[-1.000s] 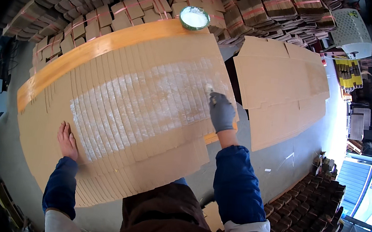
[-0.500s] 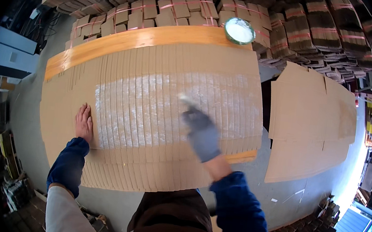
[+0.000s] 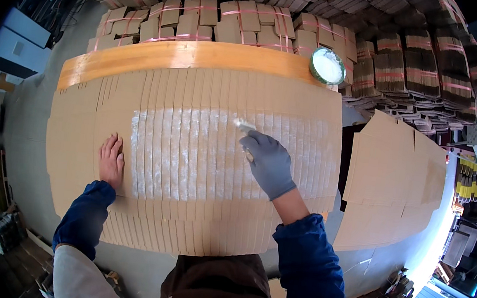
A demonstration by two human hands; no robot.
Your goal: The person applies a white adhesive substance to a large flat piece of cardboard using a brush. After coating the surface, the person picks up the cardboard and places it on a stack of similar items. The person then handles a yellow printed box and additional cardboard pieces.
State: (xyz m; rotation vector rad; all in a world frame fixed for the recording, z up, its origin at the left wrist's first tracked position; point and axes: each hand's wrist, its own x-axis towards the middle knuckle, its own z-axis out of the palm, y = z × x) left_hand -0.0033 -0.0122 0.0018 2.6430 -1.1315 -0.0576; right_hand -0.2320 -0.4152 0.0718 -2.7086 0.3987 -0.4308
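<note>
1. Overlapping cardboard sheets (image 3: pixel 183 219) lie on the wooden table (image 3: pixel 190 53), edges in close parallel rows; a strip of wood shows along the far side, reaching the green bowl (image 3: pixel 327 66) at its right end.
2. A narrow gap parts them from more cardboard (image 3: pixel 394 173) at right.
3. The left hand (image 3: pixel 111 161) rests flat just left of the white band (image 3: pixel 185 154).
4. The gloved right hand (image 3: pixel 270 161) grips a brush (image 3: pixel 245 125) above mid-band; bristle contact is hard to judge.
5. One second ago the brush was near the band's right end.
</note>
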